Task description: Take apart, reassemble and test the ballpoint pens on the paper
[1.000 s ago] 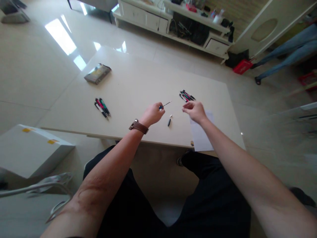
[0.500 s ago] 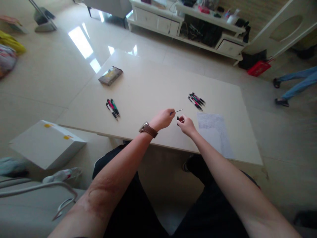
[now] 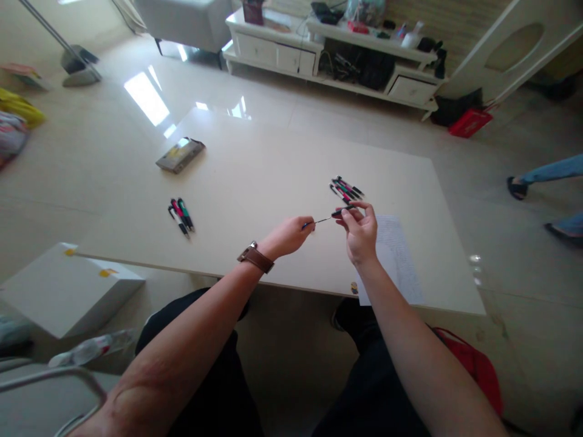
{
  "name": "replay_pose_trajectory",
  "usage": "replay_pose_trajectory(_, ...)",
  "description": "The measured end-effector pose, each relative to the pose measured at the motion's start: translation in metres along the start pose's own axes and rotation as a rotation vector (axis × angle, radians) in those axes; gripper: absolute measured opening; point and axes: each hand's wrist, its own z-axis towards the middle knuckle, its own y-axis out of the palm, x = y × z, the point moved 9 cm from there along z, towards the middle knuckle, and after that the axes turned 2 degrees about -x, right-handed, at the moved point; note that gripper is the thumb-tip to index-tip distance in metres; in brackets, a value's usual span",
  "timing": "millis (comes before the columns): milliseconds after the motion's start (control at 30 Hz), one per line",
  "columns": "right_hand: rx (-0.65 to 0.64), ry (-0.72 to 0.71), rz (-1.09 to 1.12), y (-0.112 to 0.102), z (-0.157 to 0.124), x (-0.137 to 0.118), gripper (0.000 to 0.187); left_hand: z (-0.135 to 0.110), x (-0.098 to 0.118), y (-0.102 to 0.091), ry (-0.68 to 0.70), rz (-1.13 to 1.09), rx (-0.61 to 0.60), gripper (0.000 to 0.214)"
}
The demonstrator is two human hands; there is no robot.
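Over the near half of a cream table (image 3: 255,170), my left hand (image 3: 289,235) pinches a thin pen refill (image 3: 319,221) that points right. My right hand (image 3: 361,233) is closed on a dark pen barrel (image 3: 342,212), whose end meets the refill's tip. A bunch of several pens (image 3: 346,189) lies just beyond my right hand. A second group of three pens (image 3: 180,216) lies to the left. A brown watch is on my left wrist.
A lined sheet of paper (image 3: 396,261) lies at the table's near right edge. A small flat box (image 3: 180,154) rests at the far left. A white box (image 3: 64,288) stands on the floor to the left, a white cabinet (image 3: 328,48) behind, and another person's legs (image 3: 546,176) at right.
My right hand picked the dark pen barrel up from the table and raised it to the tip of the refill. My left hand kept holding the refill.
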Motion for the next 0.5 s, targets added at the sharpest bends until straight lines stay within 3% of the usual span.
replay_pose_trajectory(267, 0.003, -0.003, -0.046, -0.013, 0.006, 0.000, 0.028, 0.008, -0.003, 0.004, -0.057, -0.040, -0.032, 0.031)
replay_pose_trajectory(500, -0.025, 0.029, -0.048, 0.000, 0.003, 0.003, 0.028, -0.005, -0.009, 0.001, -0.078, -0.052, -0.056, 0.033)
